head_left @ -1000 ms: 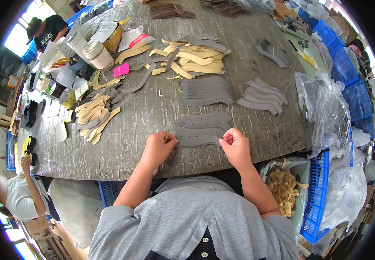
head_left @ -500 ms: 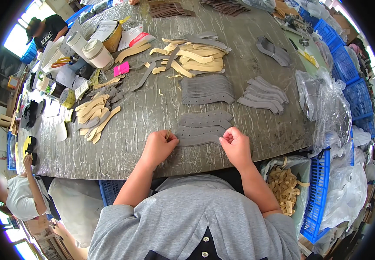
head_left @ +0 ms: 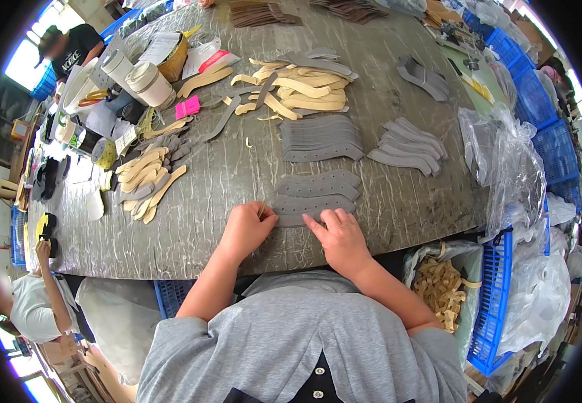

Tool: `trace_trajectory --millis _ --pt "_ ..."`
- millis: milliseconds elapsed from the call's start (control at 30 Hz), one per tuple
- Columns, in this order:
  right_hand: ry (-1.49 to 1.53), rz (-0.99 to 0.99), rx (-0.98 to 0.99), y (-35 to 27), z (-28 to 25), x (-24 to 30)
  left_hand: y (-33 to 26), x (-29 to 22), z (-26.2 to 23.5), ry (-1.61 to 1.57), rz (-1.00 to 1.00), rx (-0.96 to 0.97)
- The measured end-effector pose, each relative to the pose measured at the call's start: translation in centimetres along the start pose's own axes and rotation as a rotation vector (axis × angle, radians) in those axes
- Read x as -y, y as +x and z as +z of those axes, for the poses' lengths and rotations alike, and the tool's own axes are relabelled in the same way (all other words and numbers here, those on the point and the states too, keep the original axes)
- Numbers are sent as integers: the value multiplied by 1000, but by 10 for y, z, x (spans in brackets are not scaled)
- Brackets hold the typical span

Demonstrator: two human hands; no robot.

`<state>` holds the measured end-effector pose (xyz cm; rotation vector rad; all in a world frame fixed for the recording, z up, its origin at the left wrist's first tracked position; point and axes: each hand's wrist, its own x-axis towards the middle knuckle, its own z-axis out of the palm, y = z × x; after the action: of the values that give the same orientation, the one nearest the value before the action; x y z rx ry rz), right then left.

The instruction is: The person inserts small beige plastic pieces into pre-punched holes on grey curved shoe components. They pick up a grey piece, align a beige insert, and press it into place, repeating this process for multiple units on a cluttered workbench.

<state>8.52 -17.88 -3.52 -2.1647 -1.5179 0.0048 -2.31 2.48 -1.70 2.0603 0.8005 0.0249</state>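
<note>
Several curved grey strips with small holes (head_left: 318,189) lie overlapped on the table in front of me. At the left end of the nearest strip, my left hand (head_left: 246,230) is closed in a pinch. A thin yellowish sliver (head_left: 262,209) sticks up between its fingers; I cannot make out what it is. My right hand (head_left: 342,243) rests on the front strip, palm down, with one digit reaching left along it and apart from the others. It covers the right end of that strip. Beyond them sits a neat stack of grey strips (head_left: 321,139).
Another fanned grey pile (head_left: 408,146) and a bundled one (head_left: 424,79) lie to the right. Cream strips (head_left: 304,84) are heaped farther back, more (head_left: 148,178) at left. Jars (head_left: 151,84) stand back left. A scrap bin (head_left: 442,289) is beside my right arm. Two people are at left.
My right hand has moved left from the strips' right end onto the front strip, and its pinch has loosened. My left hand has stayed in place.
</note>
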Motion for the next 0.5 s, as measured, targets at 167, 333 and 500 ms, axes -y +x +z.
trace_trajectory --millis 167,333,500 --pt "-135 122 -83 -23 -2 -8 -2 4 4 76 95 -33" --pt "-2 192 -156 -27 -3 -12 2 15 7 269 365 -173" --pt "318 308 -369 -13 -26 -18 -10 -3 1 -204 41 -25"
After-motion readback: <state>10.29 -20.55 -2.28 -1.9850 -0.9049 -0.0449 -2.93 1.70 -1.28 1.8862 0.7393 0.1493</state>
